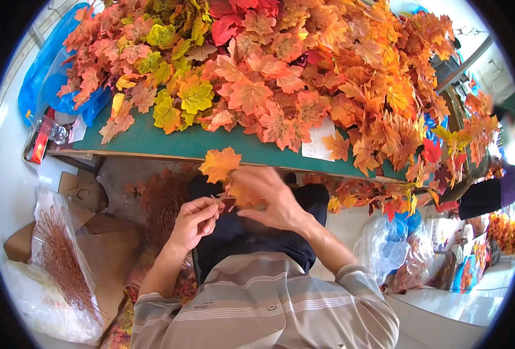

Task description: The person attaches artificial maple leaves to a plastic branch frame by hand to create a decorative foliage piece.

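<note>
In front of my lap, my left hand (196,222) is closed in a pinch on the thin stem end of an artificial maple leaf sprig. The sprig's orange-yellow leaf (219,164) points up toward the table edge, and a second orange leaf shows beneath my right fingers. My right hand (272,196) reaches across the sprig, its thumb stretched out to the left. Motion smears its fingers, so whether they grip a leaf cannot be made out. Beyond both hands, a large heap of artificial maple leaves (249,96), orange, red and yellow-green, covers the green table (182,141).
A white paper slip (318,142) hangs at the table's front edge. To the left lie a blue plastic bag (42,72), a cardboard box (115,256) and a clear bag of brown stems (65,259). Plastic bags (385,247) stand at the right, and a person (484,195) is farther off.
</note>
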